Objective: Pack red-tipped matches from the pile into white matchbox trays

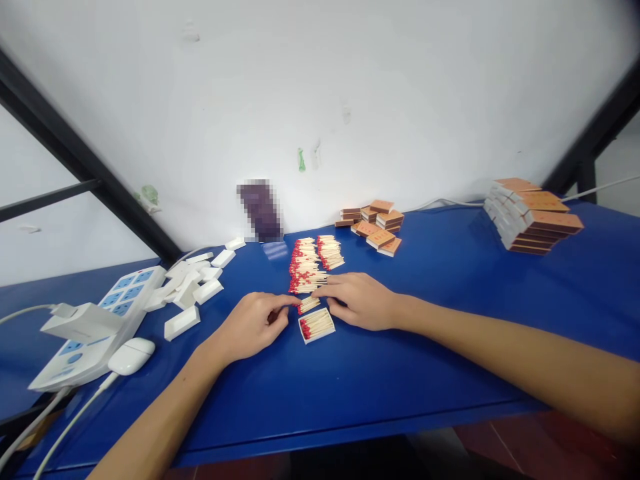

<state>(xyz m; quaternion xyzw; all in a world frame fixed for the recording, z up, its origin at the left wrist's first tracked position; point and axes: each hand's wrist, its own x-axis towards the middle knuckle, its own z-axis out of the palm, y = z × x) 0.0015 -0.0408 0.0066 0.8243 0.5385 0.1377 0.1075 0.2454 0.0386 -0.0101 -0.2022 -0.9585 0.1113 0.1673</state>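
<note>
My left hand has its index finger stretched out to the red heads of a small bunch of matches on the blue table. The thumb is held apart below, with nothing gripped. From the other side, my right hand reaches its index fingertip to the stick ends of the same bunch, thumb spread from it. Just in front lies a white matchbox tray filled with red-headed matches. Behind the fingers are a larger heap of loose matches and a smaller pile of matches.
Several white matchbox trays lie at left, beside a power strip with a charger and a white earphone case. Orange matchbox sleeves are piled near the wall; a wrapped stack of matchboxes stands right.
</note>
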